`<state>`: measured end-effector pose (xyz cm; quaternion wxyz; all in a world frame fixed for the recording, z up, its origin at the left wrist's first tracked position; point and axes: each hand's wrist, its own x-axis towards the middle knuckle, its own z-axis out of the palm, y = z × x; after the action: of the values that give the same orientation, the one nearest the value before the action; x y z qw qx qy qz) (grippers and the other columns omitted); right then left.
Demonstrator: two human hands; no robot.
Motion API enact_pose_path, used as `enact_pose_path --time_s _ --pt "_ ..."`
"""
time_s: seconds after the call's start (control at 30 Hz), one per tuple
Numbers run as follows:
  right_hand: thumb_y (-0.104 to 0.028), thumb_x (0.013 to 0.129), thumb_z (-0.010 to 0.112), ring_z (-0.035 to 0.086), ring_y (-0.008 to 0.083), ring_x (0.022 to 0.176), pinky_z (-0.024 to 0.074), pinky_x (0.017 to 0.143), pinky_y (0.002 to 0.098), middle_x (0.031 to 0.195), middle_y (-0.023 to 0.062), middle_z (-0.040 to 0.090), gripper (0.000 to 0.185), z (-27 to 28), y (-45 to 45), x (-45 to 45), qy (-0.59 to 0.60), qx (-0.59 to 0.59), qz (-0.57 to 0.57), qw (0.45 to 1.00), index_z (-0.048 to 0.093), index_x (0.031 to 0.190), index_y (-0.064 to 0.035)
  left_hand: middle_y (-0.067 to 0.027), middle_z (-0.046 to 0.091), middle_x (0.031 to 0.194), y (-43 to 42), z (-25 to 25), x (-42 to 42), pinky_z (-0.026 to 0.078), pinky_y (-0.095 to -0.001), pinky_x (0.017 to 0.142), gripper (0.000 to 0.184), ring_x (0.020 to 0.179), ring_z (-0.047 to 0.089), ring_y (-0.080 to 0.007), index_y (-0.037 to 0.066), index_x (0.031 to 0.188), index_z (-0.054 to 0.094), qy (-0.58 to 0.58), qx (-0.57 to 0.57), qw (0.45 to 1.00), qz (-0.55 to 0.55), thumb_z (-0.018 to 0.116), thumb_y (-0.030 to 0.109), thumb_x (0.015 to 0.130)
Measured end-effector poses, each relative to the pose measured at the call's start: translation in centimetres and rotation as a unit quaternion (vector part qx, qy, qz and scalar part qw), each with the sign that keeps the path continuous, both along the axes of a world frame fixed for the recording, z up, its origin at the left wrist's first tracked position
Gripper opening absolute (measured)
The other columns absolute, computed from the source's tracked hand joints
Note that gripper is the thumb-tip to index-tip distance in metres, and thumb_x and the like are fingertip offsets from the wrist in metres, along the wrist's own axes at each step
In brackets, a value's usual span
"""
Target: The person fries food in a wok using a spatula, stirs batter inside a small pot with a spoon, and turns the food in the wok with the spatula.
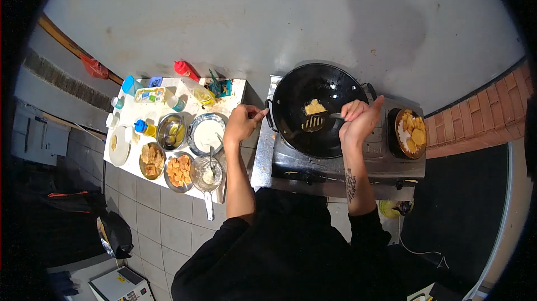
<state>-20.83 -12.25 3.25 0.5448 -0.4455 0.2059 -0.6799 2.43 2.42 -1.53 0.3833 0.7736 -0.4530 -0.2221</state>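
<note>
A black wok (305, 86) sits on the metal stove. My left hand (244, 124) is closed at the wok's left side handle (271, 116), its fingertips pinching it. In my right hand (361, 121), closed over the wok's right side, is the handle of a slotted spatula (312, 124). The spatula's slotted head rests low inside the wok. Just above it lies one golden piece of fried food (315, 107), close to or touching the spatula; I cannot tell which.
Right of the wok, a dark pan (422, 152) holds fried pieces. On the white table (130, 173) at left stand a bowl of white batter (208, 133), a bowl of orange cubes (179, 171), a strainer (201, 175), an oil bottle (204, 96) and a red squeeze bottle (184, 69). A wall rises behind.
</note>
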Motion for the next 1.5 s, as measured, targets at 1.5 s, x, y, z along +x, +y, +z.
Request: enact_pose_path --time_s 1.5 --pt "-0.03 0.095 0.043 0.024 0.0122 0.041 0.0214 0.041 0.0301 0.048 0.0004 0.034 0.044 -1.5 0.6 -13.0 -0.163 0.008 0.066 0.984 0.035 0.055 -0.0154 -0.0179 0.069 0.07 -0.9 -0.3 0.2 0.051 -0.037 0.066 0.037 0.064 0.064 -0.021 -0.002 0.091 0.075 -0.019 0.057 0.998 -0.022 0.072 0.035 0.089"
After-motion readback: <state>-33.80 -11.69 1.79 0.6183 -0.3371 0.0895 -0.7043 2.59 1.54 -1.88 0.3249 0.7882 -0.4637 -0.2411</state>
